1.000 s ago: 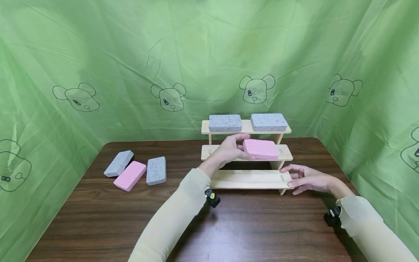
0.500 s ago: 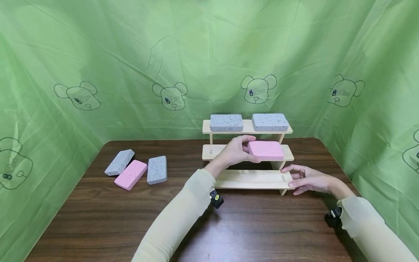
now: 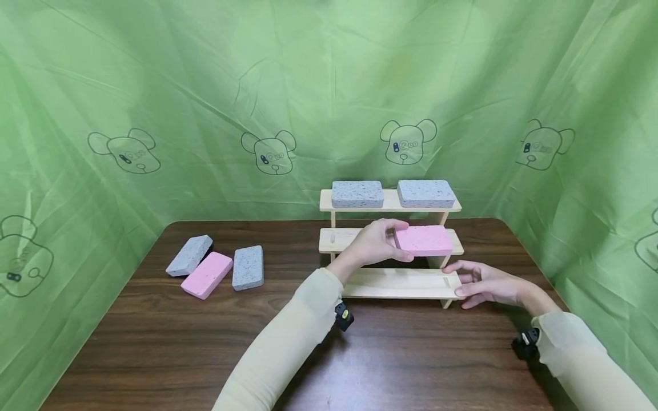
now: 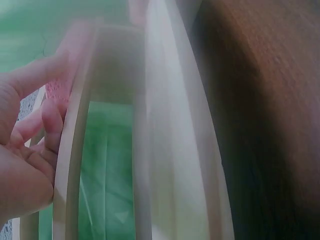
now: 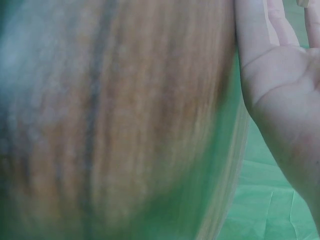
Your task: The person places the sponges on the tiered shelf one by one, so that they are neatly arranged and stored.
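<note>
My left hand (image 3: 374,244) pinches the left end of a pink sponge (image 3: 425,240) between thumb and fingers. The sponge lies flat at the right part of the middle tier of a three-step wooden display stand (image 3: 401,283). In the left wrist view, the thumb and fingers hold the pink sponge (image 4: 60,90) close along the tier's edge. My right hand (image 3: 485,283) grips the right end of the stand's bottom tier, thumb at the front corner and fingers behind. In the right wrist view, mostly the palm (image 5: 285,85) shows.
Two grey speckled sponges, one left (image 3: 357,194) and one right (image 3: 425,194), sit on the top tier. On the dark wooden table (image 3: 169,354), at the left, lie a pink sponge (image 3: 207,275) and two grey ones (image 3: 248,268). A green curtain (image 3: 319,85) hangs behind.
My left hand has carried the pink sponge to the right and slightly down along the middle tier. The right hand has kept its grip on the stand.
</note>
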`<control>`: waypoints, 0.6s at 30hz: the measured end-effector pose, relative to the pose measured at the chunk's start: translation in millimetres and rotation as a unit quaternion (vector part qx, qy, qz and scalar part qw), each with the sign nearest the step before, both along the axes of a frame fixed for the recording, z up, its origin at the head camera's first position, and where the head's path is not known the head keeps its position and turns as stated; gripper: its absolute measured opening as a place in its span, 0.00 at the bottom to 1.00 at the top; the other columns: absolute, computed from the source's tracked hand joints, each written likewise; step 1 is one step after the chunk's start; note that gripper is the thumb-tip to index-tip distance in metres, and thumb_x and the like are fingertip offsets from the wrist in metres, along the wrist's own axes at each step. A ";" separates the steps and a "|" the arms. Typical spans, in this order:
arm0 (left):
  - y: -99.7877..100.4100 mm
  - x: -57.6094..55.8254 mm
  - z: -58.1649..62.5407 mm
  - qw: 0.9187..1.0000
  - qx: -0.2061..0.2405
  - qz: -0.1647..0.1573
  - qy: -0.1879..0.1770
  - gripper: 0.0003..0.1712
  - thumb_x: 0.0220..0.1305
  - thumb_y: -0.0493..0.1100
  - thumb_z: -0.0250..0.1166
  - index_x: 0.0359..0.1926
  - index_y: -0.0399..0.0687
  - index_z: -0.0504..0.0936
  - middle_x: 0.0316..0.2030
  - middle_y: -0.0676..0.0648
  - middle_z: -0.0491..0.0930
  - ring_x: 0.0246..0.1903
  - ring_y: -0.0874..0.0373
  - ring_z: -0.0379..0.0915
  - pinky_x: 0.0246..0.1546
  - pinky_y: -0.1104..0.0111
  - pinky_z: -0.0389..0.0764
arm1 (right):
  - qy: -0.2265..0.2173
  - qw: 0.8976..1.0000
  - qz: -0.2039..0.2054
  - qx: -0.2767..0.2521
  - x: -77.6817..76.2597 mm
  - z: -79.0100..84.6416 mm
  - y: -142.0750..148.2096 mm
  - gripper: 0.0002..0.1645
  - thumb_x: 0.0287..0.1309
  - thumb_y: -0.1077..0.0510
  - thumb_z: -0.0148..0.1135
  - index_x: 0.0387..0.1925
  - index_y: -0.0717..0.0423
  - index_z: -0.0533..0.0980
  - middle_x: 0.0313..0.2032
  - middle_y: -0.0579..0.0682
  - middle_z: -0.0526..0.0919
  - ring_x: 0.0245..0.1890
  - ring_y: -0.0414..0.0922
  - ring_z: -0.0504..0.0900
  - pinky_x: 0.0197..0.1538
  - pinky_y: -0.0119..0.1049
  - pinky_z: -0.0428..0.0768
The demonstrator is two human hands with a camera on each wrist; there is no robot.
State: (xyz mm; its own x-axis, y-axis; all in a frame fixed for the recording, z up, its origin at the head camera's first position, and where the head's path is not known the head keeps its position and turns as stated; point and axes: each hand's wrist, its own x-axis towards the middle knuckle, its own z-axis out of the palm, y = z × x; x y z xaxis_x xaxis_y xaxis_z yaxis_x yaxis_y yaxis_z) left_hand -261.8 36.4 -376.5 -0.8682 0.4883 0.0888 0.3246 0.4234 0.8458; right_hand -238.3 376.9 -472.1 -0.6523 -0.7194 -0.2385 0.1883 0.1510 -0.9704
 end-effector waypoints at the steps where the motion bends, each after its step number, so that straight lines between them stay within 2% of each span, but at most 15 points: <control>1: -0.1 0.0 0.3 1.000 -0.003 -0.002 0.001 0.45 0.44 0.43 0.85 0.66 0.48 0.78 0.61 0.51 0.78 0.59 0.61 0.71 0.60 0.67 0.70 | 0.001 1.000 0.001 -0.002 0.6 0.7 0.1 0.26 0.69 0.71 0.53 0.62 0.46 0.69 0.55 0.59 0.81 0.52 0.56 0.83 0.50 0.60 0.82; 6: -0.7 -1.6 0.2 1.000 -0.016 0.001 -0.003 0.48 0.44 0.43 0.85 0.68 0.49 0.75 0.64 0.50 0.76 0.59 0.61 0.71 0.63 0.67 0.68 | 0.002 1.000 0.006 -0.005 0.5 0.6 0.3 0.27 0.69 0.72 0.52 0.63 0.46 0.68 0.55 0.59 0.81 0.52 0.55 0.83 0.49 0.59 0.83; 9: -2.1 -3.2 -0.6 1.000 -0.010 0.001 -0.016 0.49 0.45 0.42 0.85 0.70 0.48 0.74 0.64 0.49 0.76 0.48 0.60 0.78 0.59 0.68 0.71 | 0.002 1.000 0.007 -0.005 -0.5 -0.2 0.0 0.27 0.69 0.72 0.52 0.63 0.46 0.68 0.55 0.58 0.81 0.52 0.54 0.83 0.49 0.58 0.83; 13: -4.6 -4.6 -0.9 0.998 0.023 -0.014 -0.050 0.50 0.46 0.40 0.84 0.71 0.45 0.71 0.53 0.48 0.82 0.32 0.59 0.83 0.49 0.70 0.75 | 0.003 1.000 0.008 -0.008 -1.2 0.2 -0.4 0.27 0.69 0.73 0.52 0.63 0.46 0.68 0.55 0.58 0.81 0.52 0.54 0.83 0.49 0.58 0.83; 16: -6.9 -4.5 -0.5 0.996 0.045 -0.026 -0.072 0.50 0.48 0.39 0.83 0.72 0.45 0.70 0.41 0.47 0.85 0.30 0.58 0.84 0.44 0.70 0.76 | 0.000 1.000 0.008 -0.011 -1.4 1.0 -0.4 0.27 0.69 0.72 0.52 0.62 0.46 0.69 0.55 0.59 0.81 0.51 0.54 0.83 0.49 0.58 0.83; 18: -8.1 -4.6 -0.5 0.995 0.052 -0.029 -0.078 0.50 0.48 0.38 0.83 0.72 0.45 0.70 0.36 0.47 0.86 0.30 0.58 0.84 0.43 0.71 0.76 | -0.001 1.000 0.010 -0.013 -1.3 1.4 -0.6 0.27 0.69 0.73 0.51 0.62 0.46 0.69 0.54 0.59 0.81 0.51 0.54 0.83 0.49 0.58 0.83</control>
